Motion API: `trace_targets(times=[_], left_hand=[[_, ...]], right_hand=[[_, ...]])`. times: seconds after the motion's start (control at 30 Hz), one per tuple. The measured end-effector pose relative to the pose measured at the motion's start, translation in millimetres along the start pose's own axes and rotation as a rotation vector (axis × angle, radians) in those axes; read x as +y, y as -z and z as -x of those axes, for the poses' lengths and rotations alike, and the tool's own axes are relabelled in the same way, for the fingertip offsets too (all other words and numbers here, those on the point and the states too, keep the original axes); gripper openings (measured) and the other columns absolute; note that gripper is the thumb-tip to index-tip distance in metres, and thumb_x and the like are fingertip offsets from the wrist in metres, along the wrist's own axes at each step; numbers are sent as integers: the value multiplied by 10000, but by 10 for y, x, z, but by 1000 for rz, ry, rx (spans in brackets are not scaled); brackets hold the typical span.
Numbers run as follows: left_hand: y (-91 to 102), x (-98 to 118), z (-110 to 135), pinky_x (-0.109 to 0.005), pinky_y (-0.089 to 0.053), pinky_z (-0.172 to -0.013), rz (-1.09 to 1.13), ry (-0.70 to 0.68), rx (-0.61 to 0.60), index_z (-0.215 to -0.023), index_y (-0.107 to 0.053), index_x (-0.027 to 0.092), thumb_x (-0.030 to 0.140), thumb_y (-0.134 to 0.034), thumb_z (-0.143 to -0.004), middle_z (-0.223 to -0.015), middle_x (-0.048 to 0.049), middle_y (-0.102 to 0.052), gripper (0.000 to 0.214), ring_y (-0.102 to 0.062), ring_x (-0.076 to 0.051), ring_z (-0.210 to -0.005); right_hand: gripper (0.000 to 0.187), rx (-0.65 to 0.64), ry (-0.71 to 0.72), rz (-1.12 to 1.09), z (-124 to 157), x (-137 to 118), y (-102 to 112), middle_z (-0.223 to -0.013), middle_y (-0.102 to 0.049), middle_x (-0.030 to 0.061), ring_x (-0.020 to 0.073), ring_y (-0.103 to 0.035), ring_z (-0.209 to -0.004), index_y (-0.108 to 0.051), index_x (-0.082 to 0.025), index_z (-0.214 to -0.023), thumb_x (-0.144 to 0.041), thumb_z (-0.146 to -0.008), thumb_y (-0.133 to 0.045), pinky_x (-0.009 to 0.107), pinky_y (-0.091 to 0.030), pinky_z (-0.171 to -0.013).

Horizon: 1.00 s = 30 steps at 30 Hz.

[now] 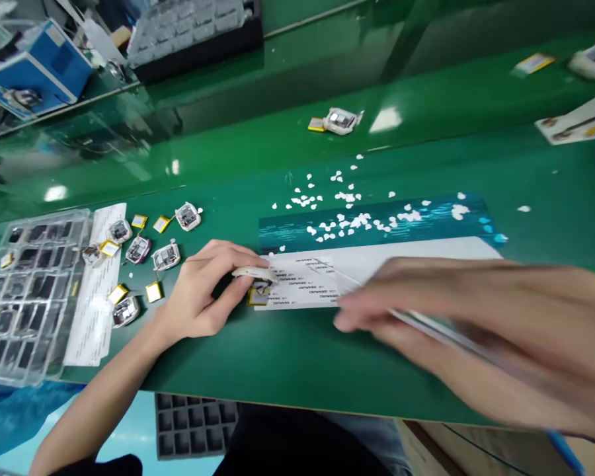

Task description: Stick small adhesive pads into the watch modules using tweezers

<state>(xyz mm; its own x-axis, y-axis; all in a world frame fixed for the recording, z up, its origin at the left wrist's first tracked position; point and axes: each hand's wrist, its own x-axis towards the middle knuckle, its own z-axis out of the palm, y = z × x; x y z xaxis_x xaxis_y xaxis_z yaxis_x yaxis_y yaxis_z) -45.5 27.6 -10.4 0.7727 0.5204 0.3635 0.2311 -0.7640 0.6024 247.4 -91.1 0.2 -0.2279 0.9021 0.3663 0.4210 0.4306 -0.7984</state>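
Observation:
My left hand [208, 287] rests on the green table, its fingers pinched on a small electronic module [259, 289] with a yellow battery, held at the left end of a white label sheet [327, 277]. My right hand [476, 337] is blurred by motion in front of the sheet and grips thin metal tweezers [347, 277], whose tip reaches over the printed labels towards the module.
Several more small modules with yellow batteries [143, 258] lie left of my left hand, beside a clear plastic tray [24, 297]. White paper scraps [352, 211] are scattered behind the sheet. Another module [340, 120] lies farther back. A black grid tray [193, 423] sits below the table edge.

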Motion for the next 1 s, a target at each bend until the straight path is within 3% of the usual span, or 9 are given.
trace_targets(times=[0.07,0.1,0.27,0.37,0.57,0.8,1.0], left_hand=[[11,0,-3,-355,-599,-951,7,-43,-26,-1178,-684,178,145,-591,-1043,-1145,-91,-839,168,-798,-206,-1053],[13,-2,-3,-354,-595,-954,-4,-61,-27,-1172,-676,175,147,-586,-1045,-1150,-90,-838,158,-797,-203,-1049],[-3,-40,8,-399,-585,-961,-174,-55,-34,-1116,-652,168,167,-539,-1059,-1212,-115,-820,126,-777,-248,-1129],[-30,-79,29,-439,-587,-960,-213,-39,-83,-1177,-668,153,188,-489,-1077,-1231,-137,-808,208,-769,-279,-1142],[-65,-125,67,-471,-569,-985,-218,-24,-126,-1254,-673,154,235,-436,-1100,-1248,-147,-796,294,-749,-299,-1169],[-93,-87,36,-435,-533,-913,-210,12,-156,-1243,-656,169,238,-416,-1116,-1225,-127,-787,280,-720,-283,-1150],[-104,-101,44,-449,-538,-930,-300,-9,-180,-1216,-649,175,219,-414,-1111,-1219,-135,-791,261,-714,-296,-1177]], right_hand=[[240,18,29,-17,-280,77,-26,-972,-831,-41,170,-780,-783,-790,-388,-1242,-272,-1098,-639,300,-630,-685],[238,-40,29,-19,-405,130,-48,-985,-837,-43,160,-782,-798,-795,-361,-1245,-268,-1104,-627,289,-620,-688],[317,-182,29,-30,-747,435,-179,-1081,-827,42,186,-755,-923,-811,-235,-1258,-395,-1122,-574,334,-608,-805],[325,-209,34,3,-778,540,-222,-1104,-829,49,190,-753,-974,-831,-240,-1183,-397,-1125,-553,352,-609,-878],[325,-225,77,91,-762,564,-191,-1089,-839,52,191,-779,-965,-827,-245,-1182,-386,-1140,-537,333,-646,-829],[275,-237,294,211,-730,595,-242,-1146,-839,53,174,-792,-1014,-798,-233,-1257,-234,-1120,-560,303,-674,-853],[445,-64,440,360,-727,520,-213,-1277,-811,56,206,-806,-1030,-730,-276,-1377,-48,-1047,-537,357,-704,-811]])
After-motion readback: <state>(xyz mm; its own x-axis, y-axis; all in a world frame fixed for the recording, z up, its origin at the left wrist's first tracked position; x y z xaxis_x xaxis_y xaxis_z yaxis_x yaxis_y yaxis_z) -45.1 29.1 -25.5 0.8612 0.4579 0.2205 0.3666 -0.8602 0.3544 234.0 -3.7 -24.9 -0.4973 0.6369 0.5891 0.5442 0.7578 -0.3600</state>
